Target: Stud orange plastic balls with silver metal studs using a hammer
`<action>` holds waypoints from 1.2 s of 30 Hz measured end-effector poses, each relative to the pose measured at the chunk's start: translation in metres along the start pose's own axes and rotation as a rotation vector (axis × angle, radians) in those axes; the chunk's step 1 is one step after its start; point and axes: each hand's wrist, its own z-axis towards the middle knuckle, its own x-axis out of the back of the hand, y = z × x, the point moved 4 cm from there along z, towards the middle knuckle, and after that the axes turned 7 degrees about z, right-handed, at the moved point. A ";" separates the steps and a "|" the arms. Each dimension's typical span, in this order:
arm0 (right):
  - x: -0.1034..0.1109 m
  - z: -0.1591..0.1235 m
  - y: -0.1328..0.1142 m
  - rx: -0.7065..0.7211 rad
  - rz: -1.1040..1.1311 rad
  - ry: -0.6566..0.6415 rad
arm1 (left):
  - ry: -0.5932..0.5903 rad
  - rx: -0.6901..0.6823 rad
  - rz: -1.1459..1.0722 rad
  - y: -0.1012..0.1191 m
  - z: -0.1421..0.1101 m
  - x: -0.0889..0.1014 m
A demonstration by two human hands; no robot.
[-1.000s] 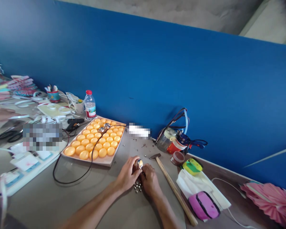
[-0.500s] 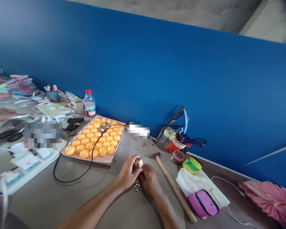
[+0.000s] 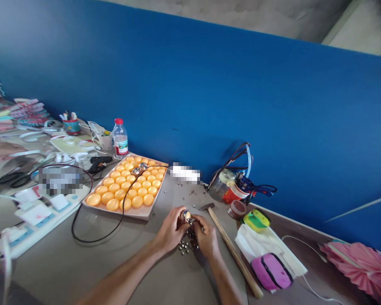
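Our left hand (image 3: pixel 171 231) grips a part-hidden shiny ball (image 3: pixel 186 215) at lower center; whether our right hand (image 3: pixel 206 238) pinches anything, we cannot tell.

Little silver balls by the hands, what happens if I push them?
The little silver balls would probably roll: they look round and lie loose on the tabletop. They might feel slippery, being so shiny, and light, being far smaller than the big ball in the left hand.
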 end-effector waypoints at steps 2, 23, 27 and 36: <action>0.001 0.001 0.002 0.003 0.009 0.015 | -0.001 0.003 0.006 -0.001 0.000 0.000; -0.005 -0.001 -0.005 0.134 -0.380 -0.135 | 0.047 0.000 0.036 -0.003 0.002 0.001; 0.001 0.001 -0.007 0.124 -0.372 -0.133 | 0.054 0.004 0.039 -0.002 0.002 0.002; -0.007 -0.003 0.002 0.134 -0.566 -0.277 | 0.007 0.016 0.039 0.002 0.001 0.002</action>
